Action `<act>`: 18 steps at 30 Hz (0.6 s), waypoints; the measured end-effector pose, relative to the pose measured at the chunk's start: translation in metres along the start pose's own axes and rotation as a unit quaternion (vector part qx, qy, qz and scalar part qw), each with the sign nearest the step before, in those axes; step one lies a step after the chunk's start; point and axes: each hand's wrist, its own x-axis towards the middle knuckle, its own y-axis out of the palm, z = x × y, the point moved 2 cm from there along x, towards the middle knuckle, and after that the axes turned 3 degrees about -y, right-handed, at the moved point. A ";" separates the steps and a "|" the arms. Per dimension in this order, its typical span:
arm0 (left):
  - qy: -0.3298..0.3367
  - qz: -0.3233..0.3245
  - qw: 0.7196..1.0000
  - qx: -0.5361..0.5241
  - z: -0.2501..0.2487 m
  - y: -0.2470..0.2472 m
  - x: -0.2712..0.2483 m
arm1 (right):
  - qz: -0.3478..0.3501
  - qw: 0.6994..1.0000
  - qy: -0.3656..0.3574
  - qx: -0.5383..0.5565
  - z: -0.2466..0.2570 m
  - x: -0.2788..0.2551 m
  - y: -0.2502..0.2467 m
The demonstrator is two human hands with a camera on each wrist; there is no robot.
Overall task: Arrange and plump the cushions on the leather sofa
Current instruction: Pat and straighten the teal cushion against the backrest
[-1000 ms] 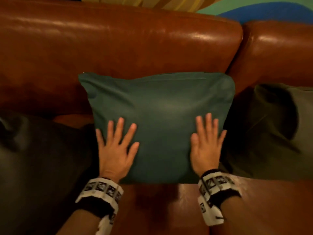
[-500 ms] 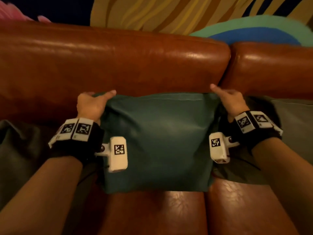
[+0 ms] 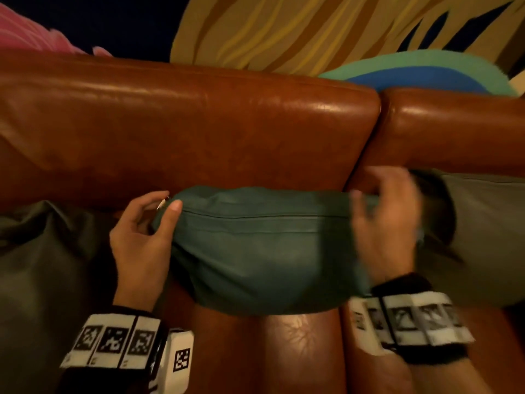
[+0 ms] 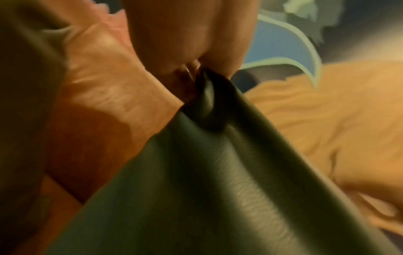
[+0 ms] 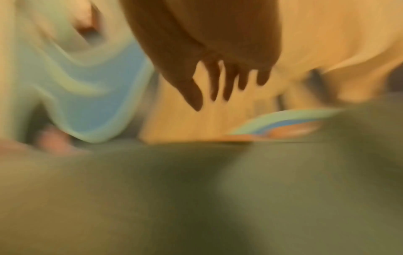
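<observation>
A brown leather sofa [image 3: 199, 132] fills the scene, its backrest running left to right beneath a patterned wall hanging [image 3: 284, 29]. Two grey-green cushions flank the middle seat, one at the left [image 3: 37, 265], one at the right [image 3: 483, 237]; whether they are already plumped cannot be judged. Between them a teal cushion [image 3: 264, 251] lies against the backrest, long axis running left to right, its seamed top edge facing up and bunched. The job looks mid-way: this cushion is being shaped, not yet squared. The left hand [image 3: 139, 237] pinches its left corner, fingers [image 4: 189, 34] closed on fabric. The right hand [image 3: 383, 223], blurred, reaches over the right corner, fingers spread in the wrist view.
</observation>
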 end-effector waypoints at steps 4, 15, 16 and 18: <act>0.027 0.005 0.999 0.016 -0.012 0.005 -0.005 | 0.223 0.959 -0.128 0.120 0.149 -0.033 0.052; 0.013 -0.024 0.997 0.071 0.002 -0.014 -0.002 | 0.313 0.939 -0.026 -0.136 -0.015 -0.022 0.054; 0.002 -0.019 0.997 0.074 0.002 -0.010 -0.001 | 0.315 0.937 -0.010 -0.149 -0.031 -0.018 0.050; -0.032 -0.011 0.997 0.072 0.001 -0.004 0.002 | 0.305 0.936 0.039 -0.173 -0.051 -0.012 0.044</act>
